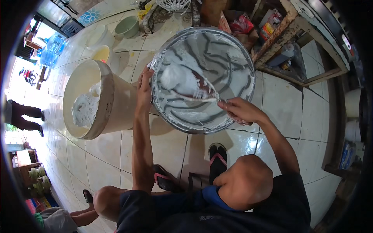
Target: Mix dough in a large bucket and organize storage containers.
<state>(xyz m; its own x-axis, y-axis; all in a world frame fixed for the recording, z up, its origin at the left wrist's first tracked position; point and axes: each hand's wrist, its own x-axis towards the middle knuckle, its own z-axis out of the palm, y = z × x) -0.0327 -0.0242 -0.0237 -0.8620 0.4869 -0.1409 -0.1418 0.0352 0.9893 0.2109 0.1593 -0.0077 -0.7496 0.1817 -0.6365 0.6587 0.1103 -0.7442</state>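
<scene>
A large round metal bowl (253,78), its inside smeared with white cream, stands before me. My left hand (144,83) grips its left rim. In my right hand (240,110) is the handle end of a scoop-like tool (207,89), brownish where its surface shows and coated in white. A mound of white cream (174,76) lies on the tool, towards the bowl's left side. Dark curved streaks run through the thin layer across the bowl's bottom. Left of the bowl is a big cream-coloured plastic bucket (106,102) with a white lump (86,109) inside.
Smaller tubs (101,54) and a green basin (127,26) stand at the upper left. A rusty metal frame (279,38) and a cardboard box (247,36) are at the upper right. Another person's legs (27,115) show far left; a seated person (62,218) is at the lower left.
</scene>
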